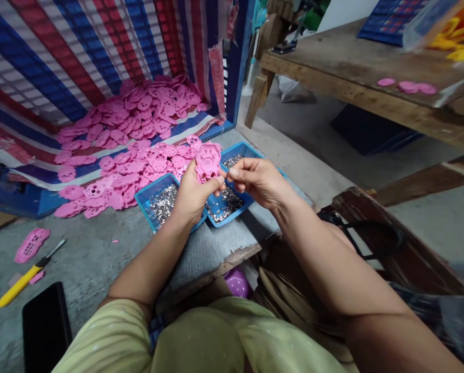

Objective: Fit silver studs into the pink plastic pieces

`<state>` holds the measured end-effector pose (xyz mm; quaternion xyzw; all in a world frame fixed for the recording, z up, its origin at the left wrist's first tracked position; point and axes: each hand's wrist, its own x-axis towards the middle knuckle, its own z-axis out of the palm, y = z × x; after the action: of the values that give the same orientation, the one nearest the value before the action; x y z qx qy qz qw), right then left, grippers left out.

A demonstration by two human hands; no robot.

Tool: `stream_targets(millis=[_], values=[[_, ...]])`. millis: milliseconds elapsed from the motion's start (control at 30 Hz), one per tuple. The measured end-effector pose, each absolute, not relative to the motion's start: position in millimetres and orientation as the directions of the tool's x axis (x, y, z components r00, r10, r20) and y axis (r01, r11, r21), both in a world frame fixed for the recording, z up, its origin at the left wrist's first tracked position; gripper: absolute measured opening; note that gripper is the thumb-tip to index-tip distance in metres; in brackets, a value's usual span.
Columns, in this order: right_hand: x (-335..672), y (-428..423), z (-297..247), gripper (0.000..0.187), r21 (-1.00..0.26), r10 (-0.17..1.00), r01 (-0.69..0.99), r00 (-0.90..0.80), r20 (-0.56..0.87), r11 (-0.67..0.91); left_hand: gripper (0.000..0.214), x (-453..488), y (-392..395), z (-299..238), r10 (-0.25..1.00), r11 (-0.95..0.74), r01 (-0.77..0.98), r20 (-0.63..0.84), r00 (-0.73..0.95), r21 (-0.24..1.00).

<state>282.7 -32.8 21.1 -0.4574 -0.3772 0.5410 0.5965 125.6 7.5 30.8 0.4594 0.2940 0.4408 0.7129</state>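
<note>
My left hand (pixel 195 194) grips a pink plastic molded piece (pixel 207 160) with its thumb across the lower edge. The piece has a raised panel with slots and small holes near the bottom. Close beside it, my right hand (pixel 257 178) is closed in a pinch at the piece's lower right. Whatever lies between those fingertips is too small to make out. Below the hands sit two blue trays of small shiny metal parts, a left tray (pixel 142 198) and a right tray (pixel 237 211).
A heap of pink pieces (pixel 139 116) spills from a striped-sheet-lined bin onto the grey worktop (pixel 96 248). At left lie a yellow-handled tool (pixel 20 285), a loose pink piece (pixel 32 244) and a black phone (pixel 46 329). A wooden table (pixel 333 67) stands at right.
</note>
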Motion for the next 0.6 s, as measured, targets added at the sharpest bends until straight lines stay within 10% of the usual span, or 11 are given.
stream_targets(millis=[600], values=[[269, -44, 28, 0.044, -0.979, 0.955, 0.054, 0.215, 0.204, 0.197, 0.033, 127, 6, 26, 0.924, -0.019, -0.262, 0.117, 0.365, 0.965]])
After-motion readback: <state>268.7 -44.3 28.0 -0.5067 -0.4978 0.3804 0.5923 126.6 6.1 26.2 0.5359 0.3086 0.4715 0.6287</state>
